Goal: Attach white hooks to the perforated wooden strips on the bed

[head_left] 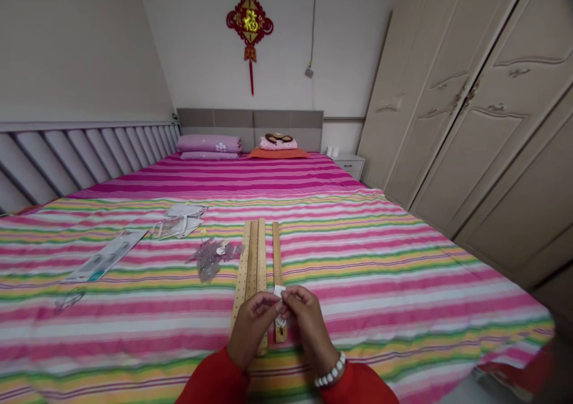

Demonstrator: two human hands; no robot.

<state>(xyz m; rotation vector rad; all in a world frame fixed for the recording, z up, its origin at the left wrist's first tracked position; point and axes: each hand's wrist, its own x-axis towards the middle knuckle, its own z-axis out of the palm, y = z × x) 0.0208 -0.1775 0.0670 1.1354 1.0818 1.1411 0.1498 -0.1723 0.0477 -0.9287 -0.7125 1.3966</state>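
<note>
My left hand (256,322) and my right hand (307,317) meet low in the middle of the head view. Both pinch a small white tag-like piece (279,290), which sticks up between the fingertips. A small pale ring-shaped part (280,321) shows just below the fingers; my fingers hide how it joins the piece. Under my hands lies a single narrow wooden strip (278,255). Left of it, several wooden strips with rows of small holes (244,261) lie side by side, partly behind my left hand. White beads circle my right wrist.
Small clear plastic bags (210,267) lie in a heap left of the strips. Farther left are more clear and white packets (179,220), a long flat package (110,255) and thin wire-like loops (70,299). All rest on the striped bedspread (380,284). A wardrobe (465,135) stands right.
</note>
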